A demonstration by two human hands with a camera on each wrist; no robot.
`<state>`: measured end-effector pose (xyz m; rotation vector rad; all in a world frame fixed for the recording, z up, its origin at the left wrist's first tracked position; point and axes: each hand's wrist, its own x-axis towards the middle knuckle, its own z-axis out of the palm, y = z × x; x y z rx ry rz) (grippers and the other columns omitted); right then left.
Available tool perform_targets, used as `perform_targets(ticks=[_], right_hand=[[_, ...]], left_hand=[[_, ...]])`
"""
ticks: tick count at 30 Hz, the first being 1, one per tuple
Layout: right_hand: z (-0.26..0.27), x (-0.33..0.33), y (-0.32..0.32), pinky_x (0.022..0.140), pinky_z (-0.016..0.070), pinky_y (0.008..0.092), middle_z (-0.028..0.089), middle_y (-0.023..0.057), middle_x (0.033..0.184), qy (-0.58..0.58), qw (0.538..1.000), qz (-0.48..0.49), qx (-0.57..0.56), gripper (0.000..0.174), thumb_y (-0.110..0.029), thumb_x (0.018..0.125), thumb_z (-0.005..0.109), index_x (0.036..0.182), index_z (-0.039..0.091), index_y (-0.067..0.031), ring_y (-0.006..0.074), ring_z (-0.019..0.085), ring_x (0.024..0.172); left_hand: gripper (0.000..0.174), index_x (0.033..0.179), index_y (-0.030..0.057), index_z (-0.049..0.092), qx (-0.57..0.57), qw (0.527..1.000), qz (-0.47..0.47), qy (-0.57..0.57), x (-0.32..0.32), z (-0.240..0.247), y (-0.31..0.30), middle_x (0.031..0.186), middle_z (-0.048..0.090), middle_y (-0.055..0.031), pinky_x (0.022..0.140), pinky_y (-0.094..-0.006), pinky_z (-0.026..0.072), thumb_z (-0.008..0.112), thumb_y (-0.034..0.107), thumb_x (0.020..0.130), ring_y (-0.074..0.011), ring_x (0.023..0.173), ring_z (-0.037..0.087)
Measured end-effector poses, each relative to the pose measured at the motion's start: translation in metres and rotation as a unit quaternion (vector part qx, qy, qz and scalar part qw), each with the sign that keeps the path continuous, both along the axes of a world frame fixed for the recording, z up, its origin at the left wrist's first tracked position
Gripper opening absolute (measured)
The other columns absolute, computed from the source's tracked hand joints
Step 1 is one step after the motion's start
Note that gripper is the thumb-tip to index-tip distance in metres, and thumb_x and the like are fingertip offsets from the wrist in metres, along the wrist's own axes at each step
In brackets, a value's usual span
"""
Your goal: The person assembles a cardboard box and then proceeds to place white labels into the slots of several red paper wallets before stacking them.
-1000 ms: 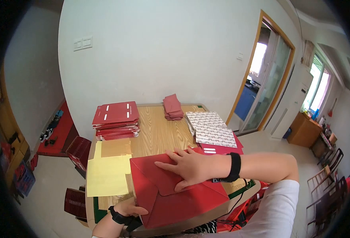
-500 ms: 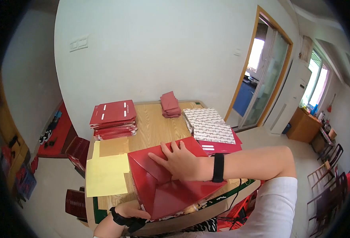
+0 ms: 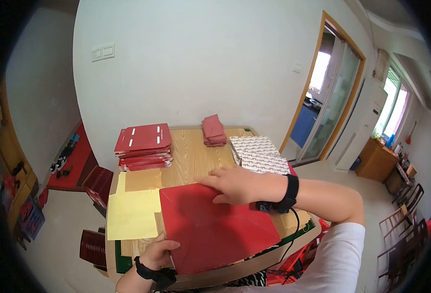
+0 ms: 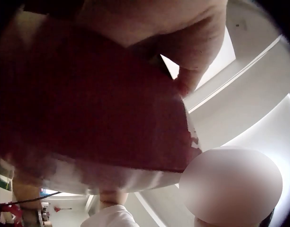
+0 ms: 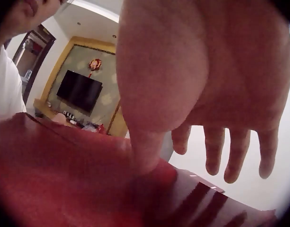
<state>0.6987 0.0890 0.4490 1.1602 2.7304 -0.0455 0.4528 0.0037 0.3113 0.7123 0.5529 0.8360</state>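
Observation:
A large red paper bag, with diagonal crease lines across its upper face, lies at the table's near side. At its near left edge my left hand pinches it, thumb on top and fingers underneath. My right hand is over its far edge, palm down with fingers extended. In the right wrist view, the thumb of the right hand comes down at the red surface, while the other fingers point past it. The left wrist view shows the bag's dark red side close up, with the left hand above it.
Yellow sheets lie left of the bag. Behind them rises a stack of red folded pieces with white labels. Small red pieces lie at the back, patterned white sheets at right. A black cable hangs from the right wrist.
The raised flaps on the red bag now lie flatter. My right hand has moved from the middle of the bag to its far edge; the left hand keeps its hold near the left corner.

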Motion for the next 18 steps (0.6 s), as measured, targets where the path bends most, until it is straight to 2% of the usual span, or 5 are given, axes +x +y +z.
perform_targets(ticks=[4,9,11,15,18], right_hand=[[0.037,0.019,-0.022,0.087,0.0444,0.0379,0.054,0.0194,0.113,0.089,0.991,-0.053,-0.08,0.069,-0.035,0.081,0.064,0.135,0.036,-0.0033,0.0329,0.054,0.103],[0.073,0.031,-0.066,0.088,0.0437,0.0386,0.058,0.0194,0.11,0.183,0.983,0.02,-0.004,0.058,-0.033,0.078,0.066,0.125,0.048,-0.003,0.035,0.054,0.104],[0.076,0.038,-0.083,0.089,0.0433,0.0413,0.058,0.0172,0.109,0.206,0.973,0.057,0.092,0.048,-0.024,0.078,0.068,0.119,0.052,-0.005,0.0333,0.055,0.103],[0.076,0.05,-0.127,0.092,0.0417,0.045,0.062,0.0107,0.095,0.298,0.89,0.046,0.342,0.034,-0.019,0.078,0.068,0.108,0.06,-0.005,0.0286,0.06,0.09],[0.057,0.055,-0.173,0.088,0.0441,0.0425,0.063,0.009,0.086,0.436,0.779,0.103,0.438,0.023,-0.013,0.075,0.067,0.095,0.063,-0.0038,0.0288,0.06,0.081]], left_hand=[[0.064,0.132,0.0007,0.04,0.043,0.992,-0.053,-0.108,-0.01,0.006,-0.011,0.127,0.05,-0.0099,0.099,-0.0367,0.0388,0.059,-0.003,0.071,-0.0231,0.118,0.048],[0.065,0.129,0.0009,0.042,0.328,0.938,-0.066,0.085,-0.008,0.04,-0.022,0.123,0.052,-0.0085,0.097,-0.034,0.0391,0.066,-0.004,0.069,-0.0206,0.114,0.049],[0.057,0.125,0.0012,0.045,0.476,0.851,-0.057,0.214,-0.004,0.07,-0.031,0.116,0.055,-0.0092,0.09,-0.0319,0.0432,0.068,0.006,0.074,-0.019,0.107,0.051],[0.039,0.113,0.0012,0.057,0.45,0.697,-0.2,0.522,0.015,0.105,-0.032,0.108,0.059,-0.0126,0.08,-0.0302,0.0485,0.065,0.015,0.077,-0.0205,0.097,0.059],[0.042,0.117,-0.0004,0.054,0.763,0.487,0.029,0.425,0.031,0.041,-0.013,0.091,0.063,-0.0086,0.065,-0.0316,0.051,0.056,0.021,0.081,-0.0272,0.073,0.061]])
